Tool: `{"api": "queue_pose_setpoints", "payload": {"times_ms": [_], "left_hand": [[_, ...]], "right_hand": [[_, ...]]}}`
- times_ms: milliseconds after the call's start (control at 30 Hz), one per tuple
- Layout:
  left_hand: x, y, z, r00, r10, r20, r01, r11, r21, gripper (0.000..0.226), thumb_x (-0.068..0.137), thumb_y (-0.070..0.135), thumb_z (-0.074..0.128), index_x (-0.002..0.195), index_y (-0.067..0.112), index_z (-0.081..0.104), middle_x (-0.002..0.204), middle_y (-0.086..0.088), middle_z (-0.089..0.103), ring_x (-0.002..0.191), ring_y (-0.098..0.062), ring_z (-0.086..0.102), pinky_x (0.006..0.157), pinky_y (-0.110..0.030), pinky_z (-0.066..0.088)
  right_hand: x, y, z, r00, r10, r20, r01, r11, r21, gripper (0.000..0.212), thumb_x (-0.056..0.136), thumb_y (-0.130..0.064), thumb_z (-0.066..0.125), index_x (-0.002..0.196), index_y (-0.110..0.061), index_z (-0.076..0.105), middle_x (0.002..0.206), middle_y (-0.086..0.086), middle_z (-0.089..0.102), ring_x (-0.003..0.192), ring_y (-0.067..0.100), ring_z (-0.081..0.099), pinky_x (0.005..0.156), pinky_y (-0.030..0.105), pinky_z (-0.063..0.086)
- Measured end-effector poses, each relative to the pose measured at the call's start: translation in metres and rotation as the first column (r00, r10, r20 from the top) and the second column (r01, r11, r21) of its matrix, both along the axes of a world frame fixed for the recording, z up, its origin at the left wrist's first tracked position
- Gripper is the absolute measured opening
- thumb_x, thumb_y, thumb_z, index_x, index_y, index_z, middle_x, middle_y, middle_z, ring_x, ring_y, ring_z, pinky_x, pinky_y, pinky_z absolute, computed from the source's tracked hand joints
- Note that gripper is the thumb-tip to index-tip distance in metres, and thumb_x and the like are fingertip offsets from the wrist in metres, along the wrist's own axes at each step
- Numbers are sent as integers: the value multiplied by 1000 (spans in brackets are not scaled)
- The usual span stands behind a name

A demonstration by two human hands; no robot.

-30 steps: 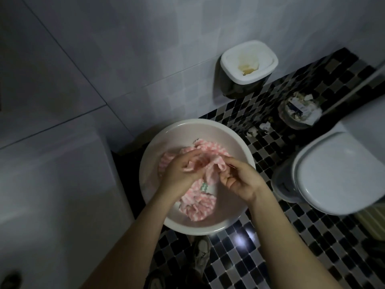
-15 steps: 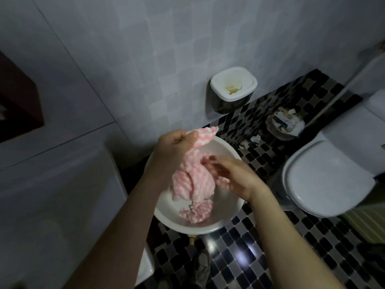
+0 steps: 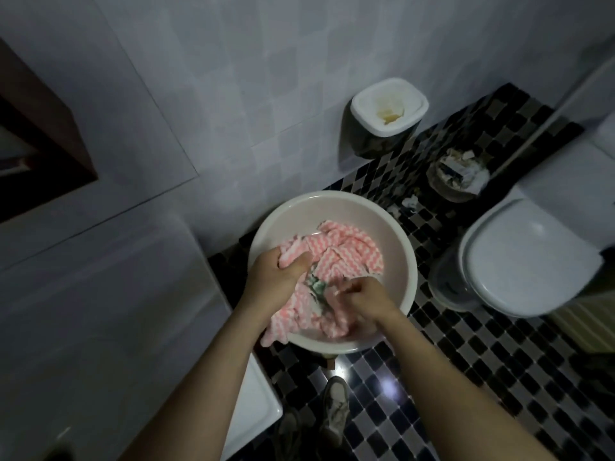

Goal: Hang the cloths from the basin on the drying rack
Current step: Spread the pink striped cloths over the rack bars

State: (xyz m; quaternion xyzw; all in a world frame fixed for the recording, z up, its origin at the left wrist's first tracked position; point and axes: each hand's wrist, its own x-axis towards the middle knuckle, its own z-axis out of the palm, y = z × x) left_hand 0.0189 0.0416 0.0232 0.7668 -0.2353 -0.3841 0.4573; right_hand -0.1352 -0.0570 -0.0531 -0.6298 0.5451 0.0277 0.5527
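Head camera, looking down in a dim tiled bathroom: a person bends over a pale round basin (image 3: 332,198) standing on a black-and-white checkered floor (image 3: 466,344), both bare hands down among the pink-and-white cloths (image 3: 346,251) heaped inside. The left hand (image 3: 276,281) grips a bunched fold of the cloths, thumb and fingers wrapped tight round it just inside the basin's left wall. One tail of that fabric spills over the near rim. The right hand (image 3: 366,301) is low in the pile near the front of the basin with its fingers curled inward; motion blur hides whether they have closed on any fabric. A scrap of green cloth (image 3: 316,284) shows between the two hands.

Half a second earlier the left hand held a pink cloth up above the rim, hanging at full length, while the right hand lay open beside it. Now that hand is back down inside the basin, the cloth is crumpled against the heap, and the right hand's fingers have curled.

A closed white toilet (image 3: 519,261) stands right of the basin, with a white-lidded bin (image 3: 389,108) against the wall and a small wastebasket (image 3: 459,176) full of paper nearby. A shoe (image 3: 336,404) shows below the basin.
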Motion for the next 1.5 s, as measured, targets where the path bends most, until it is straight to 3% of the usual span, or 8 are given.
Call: {"api": "queue_pose_setpoints", "payload": {"times_ms": [100, 400, 567, 834, 934, 1067, 1367, 1500], "left_hand": [[0, 2, -5, 1000, -23, -8, 23, 998, 59, 30, 90, 36, 62, 79, 10, 72, 75, -10, 71, 72, -21, 65, 69, -29, 48], [-19, 15, 55, 907, -386, -171, 385, 922, -41, 72, 59, 82, 63, 107, 28, 69, 100, 5, 75, 99, -16, 70, 93, -43, 52], [-34, 23, 84, 910, -380, -163, 357, 921, -154, 27, 83, 43, 69, 95, 19, 71, 89, -5, 76, 87, -25, 73, 87, -55, 55], [-86, 29, 126, 894, -430, -129, 368, 867, -335, 40, 92, 45, 59, 117, 14, 64, 113, -5, 71, 108, -21, 66, 96, -41, 52], [-111, 26, 141, 826, -485, -289, 377, 855, -357, 52, 88, 47, 58, 121, 8, 61, 124, -11, 65, 117, -23, 59, 104, -41, 44], [-163, 31, 168, 627, -679, -382, 532, 731, -427, 9, 90, 14, 54, 88, 5, 56, 84, -17, 59, 81, -28, 60, 75, -38, 49], [-305, 49, 190, 601, -793, 100, 745, 511, -428, 13, 75, 10, 79, 80, 13, 68, 67, -11, 70, 57, -22, 63, 49, -31, 50], [-373, 62, 188, 476, -859, 190, 840, 380, -387, 25, 70, 6, 77, 90, 20, 71, 73, 4, 71, 67, -14, 66, 60, -28, 54]], "right_hand": [[-7, 4, 46, 929, -239, 283, 178, 958, 223, 14, 86, -1, 62, 78, -13, 62, 80, 5, 63, 80, 17, 58, 73, 30, 51], [-25, 45, 154, 780, -181, 599, 77, 978, 194, 9, 91, 1, 58, 87, -6, 62, 68, 3, 62, 59, 10, 57, 57, 20, 49], [-51, 70, 186, 802, -196, 564, 160, 981, 113, 6, 90, -8, 63, 94, -6, 66, 83, 7, 67, 74, 18, 63, 64, 25, 52], [-116, 107, 228, 802, -279, 528, 323, 946, 10, 11, 92, -10, 61, 100, -4, 62, 83, 12, 70, 67, 20, 67, 55, 27, 54], [-145, 121, 243, 719, -381, 582, 487, 873, -30, 19, 93, -14, 61, 111, -21, 59, 97, 19, 65, 72, 26, 65, 61, 34, 55], [-191, 148, 265, 729, -292, 619, 452, 885, -115, 32, 86, -32, 67, 116, -32, 56, 107, 28, 63, 84, 32, 62, 78, 45, 52], [-302, 186, 287, 763, -456, 458, 638, 643, -423, 34, 86, -44, 66, 83, -12, 76, 81, 6, 75, 74, 14, 69, 67, 23, 53], [-359, 200, 288, 772, -495, 398, 634, 554, -540, 29, 90, -35, 65, 76, -12, 76, 73, 11, 73, 70, 20, 68, 72, 44, 56]]}}
